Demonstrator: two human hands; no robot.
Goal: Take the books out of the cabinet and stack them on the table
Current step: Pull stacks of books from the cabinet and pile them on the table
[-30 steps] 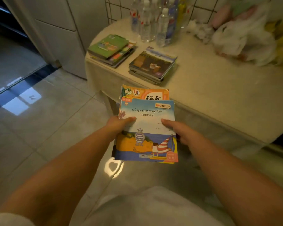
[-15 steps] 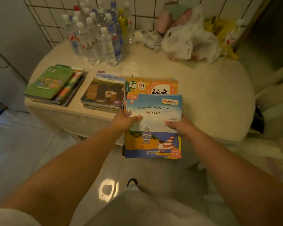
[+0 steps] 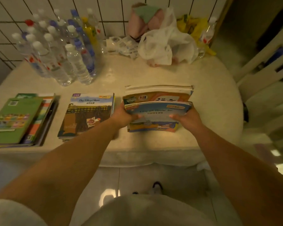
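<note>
I hold a stack of thin picture books over the cream table, its near edge low on the tabletop and its far edge tilted up. A blue-covered book lies on top, an orange one under it. My left hand grips the stack's left side, thumb on the cover. My right hand grips the right side the same way. Two other stacks lie on the table to the left: one topped by a dark fence cover, one topped by a green book.
Several water bottles stand at the table's back left against the tiled wall. White plastic bags and yellow packaging lie at the back right. A pale chair or cabinet stands to the right. Tiled floor lies below.
I have stepped up to the table and carried the book stack forward over its top, to the right of the fence-cover stack. Both hands keep their grip.
</note>
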